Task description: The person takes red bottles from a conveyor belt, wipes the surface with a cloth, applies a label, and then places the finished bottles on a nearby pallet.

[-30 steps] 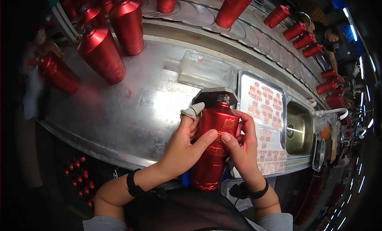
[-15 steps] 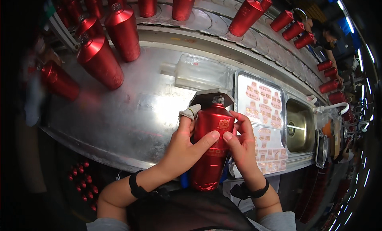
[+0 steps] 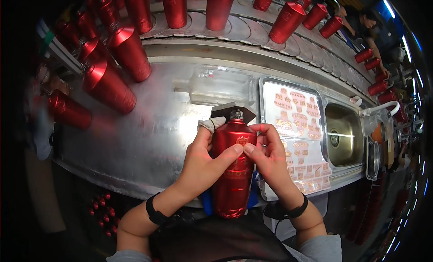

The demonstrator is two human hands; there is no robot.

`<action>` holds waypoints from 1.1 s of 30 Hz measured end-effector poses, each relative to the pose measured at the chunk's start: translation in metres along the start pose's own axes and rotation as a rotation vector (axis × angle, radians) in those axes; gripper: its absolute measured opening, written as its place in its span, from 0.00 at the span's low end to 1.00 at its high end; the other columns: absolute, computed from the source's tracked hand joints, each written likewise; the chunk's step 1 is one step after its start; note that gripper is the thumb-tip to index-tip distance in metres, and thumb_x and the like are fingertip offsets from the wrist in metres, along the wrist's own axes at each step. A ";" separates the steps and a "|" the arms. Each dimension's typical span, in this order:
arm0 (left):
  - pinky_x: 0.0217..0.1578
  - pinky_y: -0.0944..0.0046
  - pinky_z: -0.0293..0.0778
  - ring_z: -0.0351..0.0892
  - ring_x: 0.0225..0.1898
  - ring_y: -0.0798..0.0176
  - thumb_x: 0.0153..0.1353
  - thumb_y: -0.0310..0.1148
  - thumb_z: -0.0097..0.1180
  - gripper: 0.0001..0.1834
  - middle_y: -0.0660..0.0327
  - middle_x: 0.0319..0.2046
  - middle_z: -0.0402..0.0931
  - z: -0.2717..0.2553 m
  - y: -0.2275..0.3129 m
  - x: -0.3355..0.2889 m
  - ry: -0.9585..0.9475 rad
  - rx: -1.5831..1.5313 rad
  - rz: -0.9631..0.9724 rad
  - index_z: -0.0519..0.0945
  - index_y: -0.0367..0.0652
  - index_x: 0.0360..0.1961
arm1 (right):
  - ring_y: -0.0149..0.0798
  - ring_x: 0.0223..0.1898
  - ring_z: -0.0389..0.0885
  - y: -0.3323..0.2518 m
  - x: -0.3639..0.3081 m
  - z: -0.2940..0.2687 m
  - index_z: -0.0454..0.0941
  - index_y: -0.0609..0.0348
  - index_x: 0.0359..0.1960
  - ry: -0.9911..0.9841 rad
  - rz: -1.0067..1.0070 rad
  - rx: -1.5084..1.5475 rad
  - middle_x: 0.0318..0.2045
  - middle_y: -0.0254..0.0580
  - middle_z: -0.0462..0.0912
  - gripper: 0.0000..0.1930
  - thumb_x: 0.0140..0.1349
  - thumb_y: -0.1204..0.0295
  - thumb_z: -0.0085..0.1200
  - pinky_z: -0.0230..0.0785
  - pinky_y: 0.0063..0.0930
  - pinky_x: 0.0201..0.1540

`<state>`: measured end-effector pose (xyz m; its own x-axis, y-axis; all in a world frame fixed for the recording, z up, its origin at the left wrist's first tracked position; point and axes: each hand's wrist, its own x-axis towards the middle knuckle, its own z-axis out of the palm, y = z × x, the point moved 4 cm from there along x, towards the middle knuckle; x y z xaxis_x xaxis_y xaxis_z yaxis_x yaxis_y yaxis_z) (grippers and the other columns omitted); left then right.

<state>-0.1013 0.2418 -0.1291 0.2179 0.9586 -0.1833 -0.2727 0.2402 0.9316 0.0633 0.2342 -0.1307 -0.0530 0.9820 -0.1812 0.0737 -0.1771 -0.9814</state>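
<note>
A glossy red bottle with a bare threaded clear neck leans upright in front of me, its neck by a dark angular block. My left hand is closed round its left side, thumb on the front; a whitish cover wraps one fingertip. From the right, my right hand grips the bottle, its thumb tip nearly meeting the left one. Both thumbs press just below a small gold emblem on the upper body. The fingers behind the bottle are partly hidden.
Decal sheets lie in a metal tray to the right, beside a sink with a white faucet. A clear plastic box stands behind. Red bottles stand left and along the plate conveyor. Another person works far right.
The thumbs have shifted up to just under the emblem. The bottle stands slightly further left and straighter in view. Bottles on the conveyor have shifted, and the view has turned a little.
</note>
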 end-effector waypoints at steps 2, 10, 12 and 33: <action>0.55 0.63 0.72 0.75 0.54 0.65 0.60 0.29 0.63 0.31 0.54 0.54 0.73 0.000 -0.003 0.000 0.002 0.006 -0.002 0.63 0.35 0.62 | 0.16 0.27 0.62 0.002 0.000 0.000 0.69 0.58 0.55 0.004 0.001 0.030 0.28 0.26 0.63 0.23 0.60 0.70 0.63 0.59 0.10 0.29; 0.52 0.64 0.74 0.77 0.52 0.65 0.60 0.30 0.63 0.29 0.53 0.52 0.75 0.004 0.000 0.002 0.043 0.036 -0.024 0.66 0.35 0.60 | 0.16 0.25 0.61 0.000 0.004 -0.004 0.70 0.58 0.51 0.002 0.009 0.017 0.25 0.24 0.63 0.19 0.61 0.71 0.62 0.58 0.11 0.28; 0.50 0.65 0.75 0.78 0.50 0.65 0.60 0.30 0.64 0.26 0.54 0.50 0.77 0.007 0.002 0.004 0.056 0.024 -0.027 0.69 0.35 0.58 | 0.16 0.25 0.60 -0.001 0.004 -0.004 0.71 0.58 0.50 0.010 0.007 0.007 0.24 0.24 0.63 0.18 0.62 0.70 0.61 0.57 0.11 0.27; 0.57 0.63 0.70 0.75 0.56 0.61 0.66 0.37 0.59 0.32 0.48 0.54 0.75 -0.013 -0.016 -0.030 0.066 -0.035 -0.244 0.60 0.36 0.65 | 0.19 0.31 0.66 0.018 -0.030 -0.018 0.67 0.62 0.59 -0.075 0.109 0.184 0.27 0.25 0.71 0.19 0.70 0.67 0.51 0.60 0.15 0.38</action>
<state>-0.1151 0.2114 -0.1429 0.2201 0.8790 -0.4229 -0.2516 0.4700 0.8460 0.0840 0.2024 -0.1413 -0.1294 0.9500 -0.2843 -0.0992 -0.2977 -0.9495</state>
